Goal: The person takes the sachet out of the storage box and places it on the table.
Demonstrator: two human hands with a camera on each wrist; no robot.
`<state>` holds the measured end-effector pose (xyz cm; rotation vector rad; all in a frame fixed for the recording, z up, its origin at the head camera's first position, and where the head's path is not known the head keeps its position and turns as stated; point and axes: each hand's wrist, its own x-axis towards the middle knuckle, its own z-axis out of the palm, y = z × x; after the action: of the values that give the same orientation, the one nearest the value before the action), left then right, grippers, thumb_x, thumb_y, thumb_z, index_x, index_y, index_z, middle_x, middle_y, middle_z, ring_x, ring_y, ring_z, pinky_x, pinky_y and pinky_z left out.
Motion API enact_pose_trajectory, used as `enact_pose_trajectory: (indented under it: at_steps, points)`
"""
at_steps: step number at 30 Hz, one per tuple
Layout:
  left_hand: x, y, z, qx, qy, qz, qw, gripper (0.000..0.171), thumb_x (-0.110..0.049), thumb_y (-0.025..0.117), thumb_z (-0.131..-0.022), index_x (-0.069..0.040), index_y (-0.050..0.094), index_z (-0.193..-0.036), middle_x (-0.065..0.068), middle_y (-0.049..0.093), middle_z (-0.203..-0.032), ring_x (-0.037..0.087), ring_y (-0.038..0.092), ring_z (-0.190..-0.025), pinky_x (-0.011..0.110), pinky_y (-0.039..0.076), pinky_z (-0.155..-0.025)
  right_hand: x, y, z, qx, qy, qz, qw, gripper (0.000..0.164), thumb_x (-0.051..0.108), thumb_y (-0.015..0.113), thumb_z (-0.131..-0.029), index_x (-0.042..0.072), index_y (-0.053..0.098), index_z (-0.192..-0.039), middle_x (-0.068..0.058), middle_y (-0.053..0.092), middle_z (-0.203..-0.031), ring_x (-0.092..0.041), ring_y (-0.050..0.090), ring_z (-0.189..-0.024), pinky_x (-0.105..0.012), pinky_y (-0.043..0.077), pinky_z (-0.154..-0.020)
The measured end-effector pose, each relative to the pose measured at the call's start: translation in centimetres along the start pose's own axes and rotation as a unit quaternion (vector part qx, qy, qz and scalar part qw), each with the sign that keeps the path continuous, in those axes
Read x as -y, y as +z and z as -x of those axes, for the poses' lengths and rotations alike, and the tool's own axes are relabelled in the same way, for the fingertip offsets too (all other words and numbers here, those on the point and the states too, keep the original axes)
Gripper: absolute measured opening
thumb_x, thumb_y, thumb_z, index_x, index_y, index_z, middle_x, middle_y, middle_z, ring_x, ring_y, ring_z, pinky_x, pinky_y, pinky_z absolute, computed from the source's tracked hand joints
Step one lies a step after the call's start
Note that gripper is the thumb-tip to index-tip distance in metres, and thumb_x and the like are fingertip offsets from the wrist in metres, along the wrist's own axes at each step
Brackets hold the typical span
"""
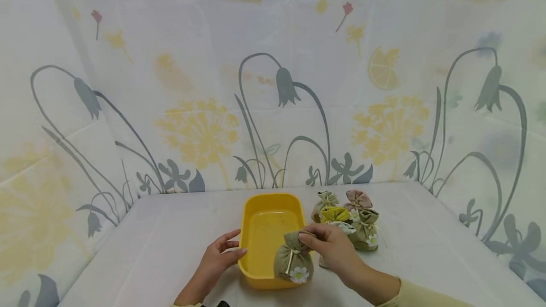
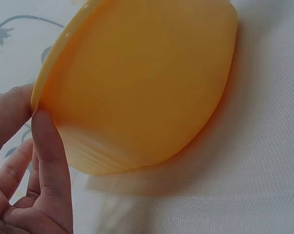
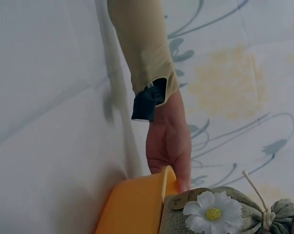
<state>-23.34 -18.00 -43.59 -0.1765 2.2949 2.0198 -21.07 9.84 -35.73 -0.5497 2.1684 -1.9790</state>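
My left hand pinches the left rim of a yellow plastic basin on the table. In the left wrist view, thumb and finger meet on the rim of the basin. With its fingertips, my right hand holds an olive-green drawstring pouch by its gathered neck. That pouch hangs over the basin's near right corner. A white cloth flower and a cream cord show on it in the right wrist view. The basin's visible floor holds nothing.
Right of the basin, several more pouches stand bunched together: a yellow one, a pink one, a dark green one and others, some partly behind my right hand. A flower-printed curtain rises behind the white table.
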Motion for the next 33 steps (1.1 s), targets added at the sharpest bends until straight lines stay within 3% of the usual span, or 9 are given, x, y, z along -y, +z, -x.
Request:
enact_pose_trajectory:
  at_steps: [8,14,18,24,29,33]
  points:
    - [0.1,0.0,0.0,-0.002,0.001,0.004,1.0000,0.069,-0.021,0.077,-0.077,-0.002,0.045,-0.136,0.012,0.056,-0.106,0.017,0.060,-0.083,0.033,0.054,-0.076,-0.1,-1.9,1.9,-0.044,0.035,0.017,0.998,0.036,0.022,0.063,-0.090,-0.007,0.062,-0.110,-0.006,0.065,-0.094,-0.017,0.063,-0.080,-0.028,0.052,-0.069]
    - [0.1,0.1,0.0,0.000,-0.003,0.002,1.0000,0.068,-0.020,0.076,-0.079,-0.002,0.045,-0.136,0.013,0.056,-0.106,0.017,0.060,-0.084,0.033,0.054,-0.077,-0.3,-3.4,3.0,-0.073,0.023,0.062,0.995,0.033,0.020,0.061,-0.091,-0.008,0.062,-0.109,-0.008,0.064,-0.092,-0.014,0.059,-0.078,-0.032,0.053,-0.071]
    - [0.1,0.2,0.0,-0.001,0.000,0.005,1.0000,0.068,-0.020,0.076,-0.078,-0.002,0.045,-0.135,0.013,0.056,-0.106,0.018,0.060,-0.085,0.033,0.054,-0.077,-0.9,-4.4,3.5,-0.111,0.044,0.098,0.988,0.028,0.019,0.060,-0.092,-0.004,0.064,-0.108,-0.006,0.063,-0.089,-0.013,0.057,-0.078,-0.031,0.052,-0.072]
    - [0.1,0.0,0.0,0.001,0.004,0.008,1.0000,0.067,-0.020,0.076,-0.078,-0.001,0.046,-0.135,0.013,0.056,-0.106,0.018,0.060,-0.085,0.032,0.054,-0.076,-2.1,-6.2,4.0,-0.158,0.080,0.123,0.977,0.028,0.019,0.058,-0.093,-0.003,0.064,-0.109,-0.007,0.065,-0.099,-0.013,0.058,-0.084,-0.031,0.051,-0.076]
    - [0.1,0.1,0.0,0.004,0.003,0.010,0.9999,0.065,-0.019,0.075,-0.080,-0.001,0.045,-0.135,0.013,0.055,-0.106,0.018,0.060,-0.084,0.032,0.054,-0.077,-3.0,-7.9,4.6,-0.165,0.098,0.163,0.968,0.033,0.023,0.056,-0.094,-0.003,0.061,-0.114,-0.007,0.065,-0.104,-0.012,0.058,-0.087,-0.037,0.050,-0.081]
    - [0.1,0.1,0.1,0.003,0.001,0.009,1.0000,0.066,-0.019,0.075,-0.080,-0.001,0.045,-0.135,0.013,0.056,-0.105,0.018,0.060,-0.084,0.032,0.054,-0.077,-3.7,-9.3,4.9,-0.172,0.105,0.195,0.960,0.034,0.024,0.054,-0.096,-0.003,0.060,-0.116,-0.006,0.066,-0.099,-0.012,0.058,-0.085,-0.037,0.050,-0.080]
